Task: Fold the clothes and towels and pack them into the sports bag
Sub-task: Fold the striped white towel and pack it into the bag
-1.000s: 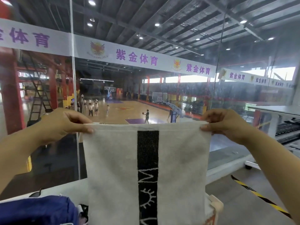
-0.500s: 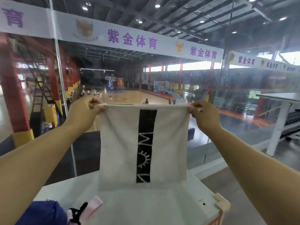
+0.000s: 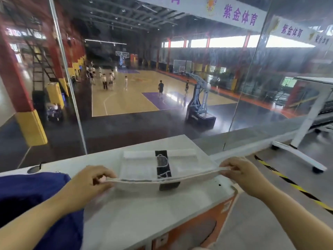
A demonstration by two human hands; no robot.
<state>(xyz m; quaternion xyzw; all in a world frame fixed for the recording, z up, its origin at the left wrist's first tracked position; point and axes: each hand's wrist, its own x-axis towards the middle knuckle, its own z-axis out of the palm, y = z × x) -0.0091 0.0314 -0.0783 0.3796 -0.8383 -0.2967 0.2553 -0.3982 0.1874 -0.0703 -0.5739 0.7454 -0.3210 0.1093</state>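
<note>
Towel (image 3: 144, 170) was held up vertical a sec ago; now it's laid down on the white table (image 3: 126, 213), far end resting flat. Left hand (image 3: 90, 179) & right hand (image 3: 237, 170) pinch the near corners. Folding's underway. Blue bag (image 3: 36, 195) sits near left.
</note>
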